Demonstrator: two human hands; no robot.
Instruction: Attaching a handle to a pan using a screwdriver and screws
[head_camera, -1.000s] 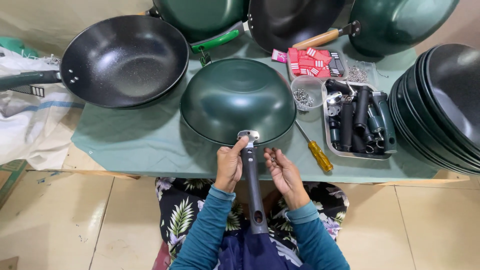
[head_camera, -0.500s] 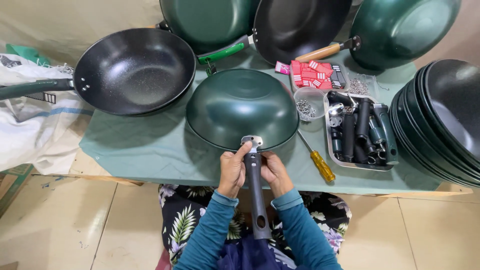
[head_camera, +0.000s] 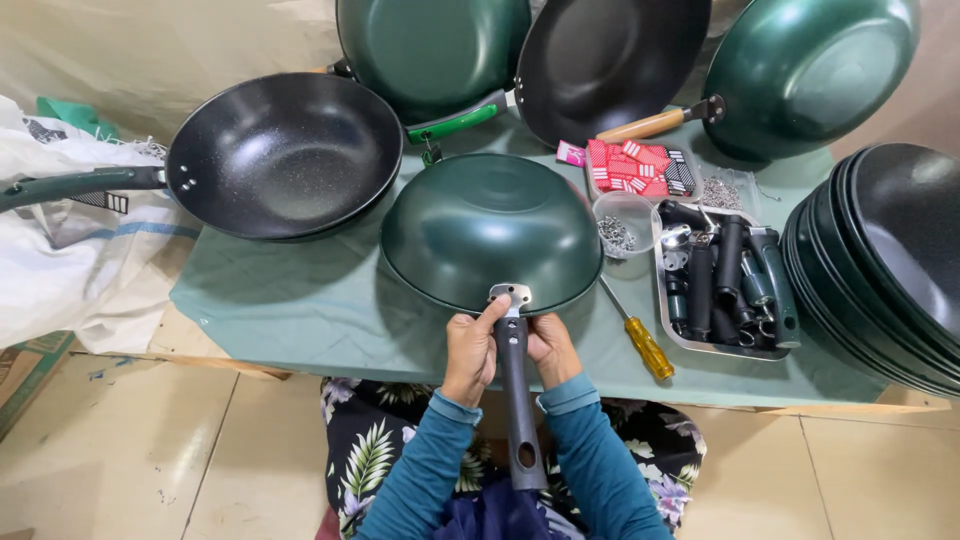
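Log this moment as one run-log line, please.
left hand: grips dark pan handle | right hand: on same handle | upturned green wok: on green-covered table | yellow-handled screwdriver: lying right

Premises: a small cookware assembly workshop. Evidence: a table under green cloth (head_camera: 300, 310) carrying several finished woks (head_camera: 285, 150), a stack of handleless pans (head_camera: 890, 260), a metal tray of loose handles (head_camera: 725, 280), a cup of screws (head_camera: 620, 228) and a yellow-handled screwdriver (head_camera: 640, 335)
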